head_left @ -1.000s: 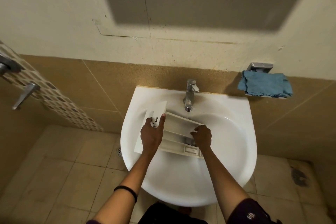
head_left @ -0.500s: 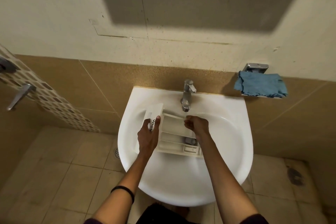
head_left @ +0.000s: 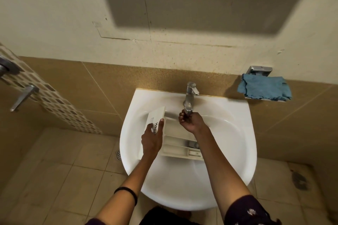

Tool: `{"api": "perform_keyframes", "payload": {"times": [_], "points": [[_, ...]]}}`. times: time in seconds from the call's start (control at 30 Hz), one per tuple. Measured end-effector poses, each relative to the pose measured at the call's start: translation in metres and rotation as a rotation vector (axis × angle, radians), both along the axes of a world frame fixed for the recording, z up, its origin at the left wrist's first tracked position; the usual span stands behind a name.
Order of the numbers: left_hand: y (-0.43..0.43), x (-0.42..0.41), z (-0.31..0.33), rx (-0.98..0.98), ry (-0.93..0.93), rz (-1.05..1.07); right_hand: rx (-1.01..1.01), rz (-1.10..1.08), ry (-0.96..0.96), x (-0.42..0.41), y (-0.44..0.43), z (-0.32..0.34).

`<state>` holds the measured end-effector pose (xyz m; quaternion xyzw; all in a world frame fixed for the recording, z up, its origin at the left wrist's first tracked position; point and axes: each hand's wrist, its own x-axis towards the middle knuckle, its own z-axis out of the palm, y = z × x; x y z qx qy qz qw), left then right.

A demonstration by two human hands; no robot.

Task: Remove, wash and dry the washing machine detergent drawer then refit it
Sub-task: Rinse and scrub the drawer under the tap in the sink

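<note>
Bare forearms; black wristband (head_left: 128, 194) on left; dark patterned sleeve (head_left: 250, 212) on right.

Facing a cream plastered wall (head_left: 54, 5), scuffed and speckled, with a broad grey rectangular shadow (head_left: 201, 2) falling across its upper part. Below it, running left to right, a band of speckled tan wall tiles (head_left: 87, 82). At far left, slanting down, a strip of small brown-and-white mosaic tiles (head_left: 54, 100), with a chrome lever handle (head_left: 23, 97) hanging beside it. At right, sitting on a chrome wall bracket (head_left: 259, 70), a crumpled blue cloth (head_left: 265, 87). Underfoot, lying dull and stained, beige square floor tiles (head_left: 45, 179), with a round metal floor drain (head_left: 118, 154) showing near the left.
</note>
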<state>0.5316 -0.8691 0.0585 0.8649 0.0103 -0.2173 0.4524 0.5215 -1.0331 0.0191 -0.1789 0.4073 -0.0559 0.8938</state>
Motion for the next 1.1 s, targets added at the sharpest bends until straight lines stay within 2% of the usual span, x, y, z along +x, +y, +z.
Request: {"api": "perform_keyframes", "payload": {"times": [0.13,0.2,0.3,0.4,0.5,0.63,0.73,0.77,0.87,0.93,1.03,1.1], "points": [[-0.002,0.001,-0.001,0.029,0.016,0.009,0.001,0.074,-0.052,0.000,0.002,0.001],[-0.002,0.001,-0.002,0.041,0.015,0.009,0.006,0.194,-0.041,-0.008,0.000,0.002],[-0.003,0.002,-0.003,0.054,0.009,0.008,-0.189,0.642,0.087,-0.024,-0.003,0.003],[-0.004,0.004,-0.004,0.059,0.014,0.014,-0.526,1.204,0.379,-0.029,-0.001,0.003],[-0.005,0.004,-0.004,0.067,0.015,0.012,-0.724,1.399,0.517,-0.027,0.004,0.011],[-0.005,0.005,-0.005,0.063,0.018,0.015,-0.796,1.263,0.533,-0.022,0.002,0.015],[-0.004,0.003,-0.004,0.057,0.021,0.010,-0.731,0.915,0.465,-0.019,-0.003,0.011],[-0.004,0.003,-0.004,0.055,0.020,0.011,-0.648,0.750,0.407,-0.019,-0.005,0.010],[-0.004,0.003,-0.002,0.049,0.018,0.012,-0.223,0.257,0.166,-0.022,-0.009,0.001],[-0.004,0.003,-0.001,0.053,0.025,0.008,-0.060,0.076,0.083,-0.020,-0.011,-0.004],[-0.004,0.004,-0.002,0.060,0.027,0.004,-0.020,0.052,0.061,-0.013,-0.011,-0.007],[-0.004,0.004,-0.003,0.061,0.028,0.004,-0.078,0.259,0.053,-0.015,-0.010,-0.001]]}}
